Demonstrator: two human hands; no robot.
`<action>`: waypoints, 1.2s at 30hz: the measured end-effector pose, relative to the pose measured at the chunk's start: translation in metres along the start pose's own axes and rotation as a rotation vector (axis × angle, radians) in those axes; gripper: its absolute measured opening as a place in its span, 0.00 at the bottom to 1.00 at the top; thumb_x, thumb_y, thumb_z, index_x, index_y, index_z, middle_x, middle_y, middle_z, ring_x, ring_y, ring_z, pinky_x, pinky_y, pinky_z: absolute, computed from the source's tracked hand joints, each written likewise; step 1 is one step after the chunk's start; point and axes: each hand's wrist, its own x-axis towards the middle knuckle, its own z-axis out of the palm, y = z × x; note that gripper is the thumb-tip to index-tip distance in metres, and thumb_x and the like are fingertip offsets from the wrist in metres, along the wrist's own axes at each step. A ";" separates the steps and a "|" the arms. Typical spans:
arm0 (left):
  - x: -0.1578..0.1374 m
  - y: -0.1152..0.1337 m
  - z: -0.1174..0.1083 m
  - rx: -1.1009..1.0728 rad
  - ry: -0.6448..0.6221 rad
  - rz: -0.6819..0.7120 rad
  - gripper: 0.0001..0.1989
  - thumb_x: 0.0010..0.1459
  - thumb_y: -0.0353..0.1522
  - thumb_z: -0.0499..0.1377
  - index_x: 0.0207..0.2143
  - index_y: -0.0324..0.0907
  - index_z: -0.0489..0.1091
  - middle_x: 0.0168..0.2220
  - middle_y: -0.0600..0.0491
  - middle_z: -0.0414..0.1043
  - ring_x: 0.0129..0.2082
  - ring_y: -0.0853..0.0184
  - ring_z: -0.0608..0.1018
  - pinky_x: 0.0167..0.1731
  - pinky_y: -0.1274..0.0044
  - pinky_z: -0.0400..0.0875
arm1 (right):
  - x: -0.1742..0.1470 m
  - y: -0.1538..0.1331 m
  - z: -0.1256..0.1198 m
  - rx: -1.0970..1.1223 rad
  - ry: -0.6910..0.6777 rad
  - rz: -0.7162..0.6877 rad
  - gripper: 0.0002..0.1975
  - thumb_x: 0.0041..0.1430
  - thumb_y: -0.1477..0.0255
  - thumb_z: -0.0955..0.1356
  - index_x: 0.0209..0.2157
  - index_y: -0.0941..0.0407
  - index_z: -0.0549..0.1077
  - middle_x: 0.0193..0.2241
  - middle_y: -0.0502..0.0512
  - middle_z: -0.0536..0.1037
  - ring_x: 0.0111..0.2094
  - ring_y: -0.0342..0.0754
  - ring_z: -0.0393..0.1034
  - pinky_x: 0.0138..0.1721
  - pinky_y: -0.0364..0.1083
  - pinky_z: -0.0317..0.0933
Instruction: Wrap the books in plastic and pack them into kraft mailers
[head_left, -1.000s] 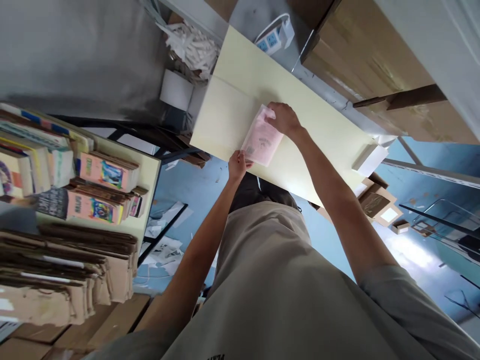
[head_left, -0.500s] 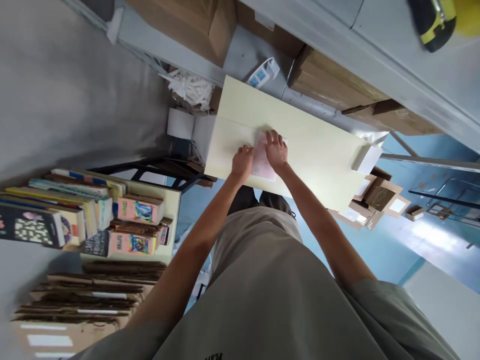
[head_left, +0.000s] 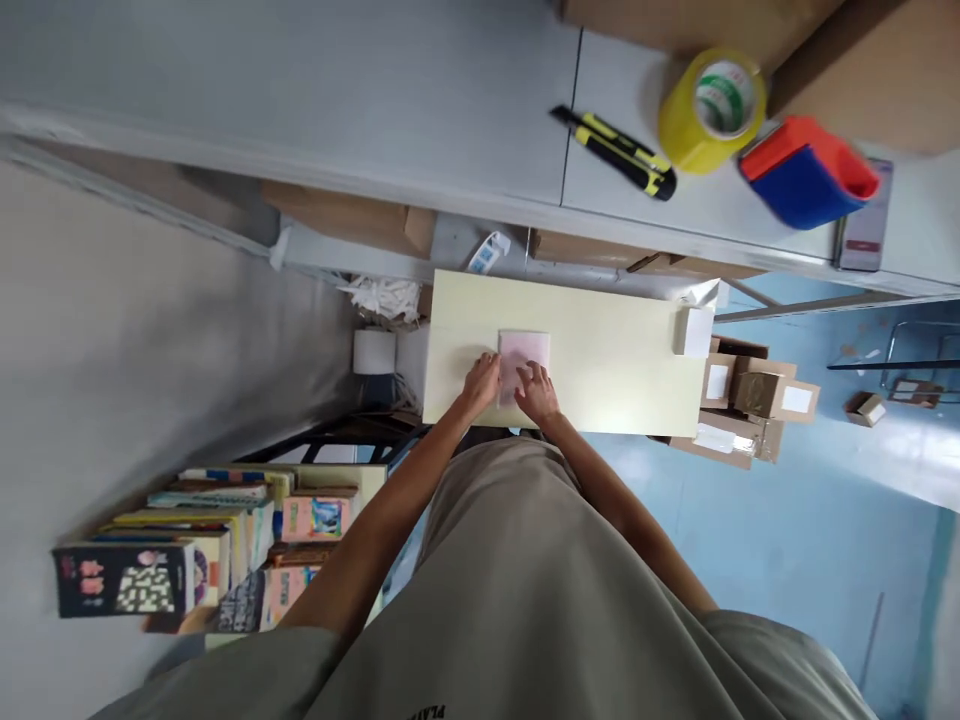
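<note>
A pale pink, flat, square-cornered item [head_left: 523, 345], like a thin pad or folded sheet, lies on the cream tabletop [head_left: 615, 360]. My left hand [head_left: 482, 382] is at its left edge, fingers bent and close together as if gripping that edge. Over the lower right part of the pink item rests my right hand [head_left: 537, 393], its fingers spread and slightly bent. The right hand covers some of the surface, so whether anything lies under those fingers is hidden.
On the grey shelf above lie a box cutter [head_left: 619, 150], a yellow tape roll [head_left: 709, 110], a red-and-blue tool [head_left: 810, 175] and a phone [head_left: 864, 220]. A white box [head_left: 695, 332] stands at the table's right end. Books [head_left: 124, 580] are at left, cartons [head_left: 761, 390] at right.
The head view has shifted and levelled, bringing the shelf's tools into sight. My right hand has moved from the pink item's upper right edge down onto its lower part, fingers now spread.
</note>
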 end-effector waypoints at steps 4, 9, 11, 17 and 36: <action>0.005 0.034 -0.047 -0.047 0.153 0.135 0.27 0.70 0.19 0.62 0.67 0.46 0.80 0.60 0.40 0.86 0.61 0.49 0.88 0.63 0.63 0.84 | -0.006 -0.010 -0.065 0.041 0.278 -0.082 0.28 0.80 0.71 0.65 0.76 0.50 0.77 0.79 0.74 0.72 0.80 0.70 0.68 0.81 0.69 0.67; 0.024 0.101 -0.140 -0.259 0.563 0.456 0.24 0.72 0.24 0.64 0.67 0.48 0.80 0.50 0.49 0.86 0.52 0.56 0.88 0.62 0.64 0.85 | -0.016 -0.026 -0.192 0.028 0.693 -0.173 0.28 0.83 0.65 0.64 0.78 0.45 0.75 0.77 0.69 0.75 0.81 0.74 0.65 0.80 0.78 0.64; 0.032 0.125 -0.178 -0.326 0.668 0.561 0.22 0.74 0.27 0.65 0.67 0.47 0.79 0.50 0.49 0.85 0.52 0.57 0.88 0.62 0.65 0.85 | -0.011 -0.032 -0.242 0.043 0.816 -0.228 0.27 0.85 0.62 0.62 0.78 0.47 0.73 0.77 0.67 0.74 0.82 0.74 0.62 0.79 0.78 0.63; 0.043 0.158 -0.236 -0.336 0.802 0.687 0.15 0.83 0.36 0.64 0.67 0.49 0.76 0.53 0.49 0.82 0.54 0.57 0.89 0.64 0.64 0.85 | 0.039 -0.044 -0.330 -0.088 0.806 -0.261 0.27 0.85 0.66 0.61 0.78 0.54 0.71 0.81 0.67 0.71 0.77 0.68 0.65 0.80 0.69 0.60; 0.005 -0.028 0.006 -0.108 0.117 -0.059 0.25 0.72 0.23 0.63 0.69 0.37 0.77 0.65 0.36 0.85 0.62 0.50 0.88 0.70 0.59 0.82 | 0.004 0.033 -0.184 0.069 0.802 -0.391 0.25 0.83 0.61 0.65 0.74 0.53 0.71 0.65 0.67 0.79 0.68 0.68 0.75 0.73 0.75 0.72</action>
